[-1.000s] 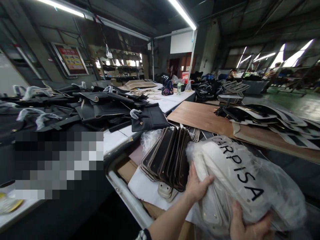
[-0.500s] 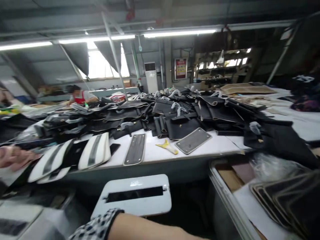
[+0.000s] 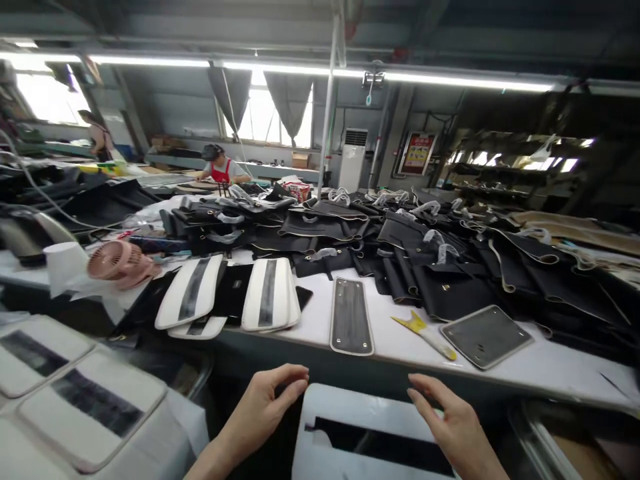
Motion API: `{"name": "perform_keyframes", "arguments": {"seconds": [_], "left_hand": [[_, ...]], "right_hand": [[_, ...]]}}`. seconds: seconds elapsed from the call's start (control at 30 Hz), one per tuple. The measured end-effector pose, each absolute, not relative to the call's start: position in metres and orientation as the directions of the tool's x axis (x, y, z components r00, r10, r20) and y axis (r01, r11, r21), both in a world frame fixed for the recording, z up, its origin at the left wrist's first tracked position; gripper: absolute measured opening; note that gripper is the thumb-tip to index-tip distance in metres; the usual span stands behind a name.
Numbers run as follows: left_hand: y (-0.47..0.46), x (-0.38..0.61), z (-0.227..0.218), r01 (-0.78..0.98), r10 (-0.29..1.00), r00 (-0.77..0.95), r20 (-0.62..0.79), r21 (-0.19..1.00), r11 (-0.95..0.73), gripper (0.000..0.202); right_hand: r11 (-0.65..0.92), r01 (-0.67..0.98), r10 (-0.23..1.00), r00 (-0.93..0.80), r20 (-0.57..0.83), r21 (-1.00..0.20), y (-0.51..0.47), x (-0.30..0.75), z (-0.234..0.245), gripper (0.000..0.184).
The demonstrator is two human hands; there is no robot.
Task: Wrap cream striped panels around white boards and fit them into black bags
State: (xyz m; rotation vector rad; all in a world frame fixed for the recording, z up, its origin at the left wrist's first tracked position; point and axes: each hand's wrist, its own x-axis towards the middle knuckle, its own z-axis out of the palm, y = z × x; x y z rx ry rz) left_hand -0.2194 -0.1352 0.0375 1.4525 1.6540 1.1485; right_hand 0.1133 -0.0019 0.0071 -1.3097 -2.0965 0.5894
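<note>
Holding the left hand (image 3: 265, 403) just beside the far left corner of a white slotted panel (image 3: 367, 405), with thumb and fingertips slightly parted. Holding the right hand (image 3: 453, 420) at the right part of the panel in the same loose curl, with thumb and fingers parted too; cannot tell whether touching it.

Low at the left, seeing white striped pieces (image 3: 80, 413) laid side by side and partly overlapping; low at the right, a grey-rimmed bin (image 3: 523, 430).

Just beyond the panel, facing a white-topped counter (image 3: 385, 343). Along its near edge, from left to right, finding white flaps with dark stripes (image 3: 270, 293), a dark plate with pale edging (image 3: 351, 317), a yellow-ended tool (image 3: 425, 337) and a second dark plate (image 3: 486, 337) turned at an angle. Farther left, spotting a pink fan (image 3: 123, 263) beside a white cup (image 3: 65, 263).

Behind these, meeting a broad heap of black bag pieces (image 3: 325, 227), some with wrapped handles.

Farther back, noticing a person in a red apron (image 3: 220, 170), then a framed notice (image 3: 417, 153) and curtained windows (image 3: 257, 107).
</note>
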Motion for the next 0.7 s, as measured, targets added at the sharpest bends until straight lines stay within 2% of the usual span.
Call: {"name": "perform_keyframes", "arguments": {"seconds": [0.2, 0.37, 0.53, 0.63, 0.7], "left_hand": [[-0.137, -0.299, 0.008, 0.350, 0.919, -0.384, 0.087, 0.935, 0.058, 0.032], [-0.135, -0.337, -0.006, 0.403, 0.878, -0.468, 0.097, 0.908, 0.115, 0.033], [-0.122, -0.354, -0.030, 0.500, 0.833, -0.530, 0.158, 0.852, 0.156, 0.037], [-0.108, -0.361, -0.040, 0.608, 0.779, -0.563, 0.277, 0.777, 0.162, 0.039], [-0.096, -0.361, -0.044, 0.680, 0.765, -0.523, 0.375, 0.725, 0.110, 0.038]], "right_hand": [[0.533, 0.632, 0.803, -0.588, 0.100, -0.562, 0.065, -0.019, 0.019, 0.036], [0.622, 0.576, 0.718, -0.689, 0.093, -0.530, 0.082, -0.097, 0.006, 0.035], [0.632, 0.631, 0.744, -0.656, 0.125, -0.450, 0.108, -0.086, -0.016, 0.032], [0.577, 0.715, 0.811, -0.559, 0.172, -0.394, 0.134, -0.042, -0.025, 0.034], [0.521, 0.780, 0.854, -0.470, 0.226, -0.348, 0.156, -0.007, -0.025, 0.038]]}}
